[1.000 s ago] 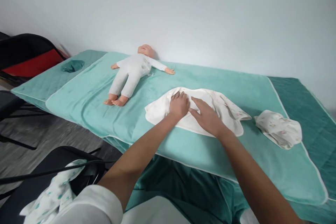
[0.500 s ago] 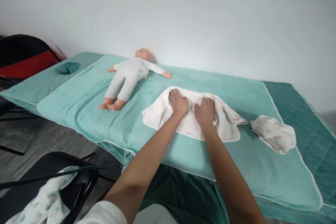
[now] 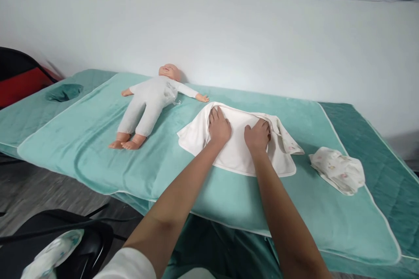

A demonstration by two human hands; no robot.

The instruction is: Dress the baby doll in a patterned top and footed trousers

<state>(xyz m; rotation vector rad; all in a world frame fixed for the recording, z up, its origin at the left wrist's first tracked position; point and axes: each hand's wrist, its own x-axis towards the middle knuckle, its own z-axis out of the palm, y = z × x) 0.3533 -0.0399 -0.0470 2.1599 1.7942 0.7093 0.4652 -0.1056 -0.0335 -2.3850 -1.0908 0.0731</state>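
Observation:
A white baby garment [image 3: 237, 154] lies spread on the green mat in front of me, its lining up and a flower-printed part showing at its right side. My left hand [image 3: 220, 127] rests on its left half, fingers stretched toward the upper edge. On the right half lies my right hand [image 3: 257, 135], thumb apart, its outer fingers partly hidden by the garment's fold. To the left a baby doll [image 3: 152, 91] in a white bodysuit lies on its back, arms spread. Right of the garment sits a crumpled flower-printed cloth [image 3: 338, 170].
The green mat [image 3: 98, 139] covers a massage bed [image 3: 386, 152] with a face hole [image 3: 64, 92] at its left end. A white wall [image 3: 229, 43] stands behind. At the lower left is a black chair [image 3: 94, 244] with a printed cloth [image 3: 54, 253] on it.
The fingers of my left hand have straightened out on the garment. My right hand has shifted slightly. The garment's upper edge has moved a little, and the view has turned slightly.

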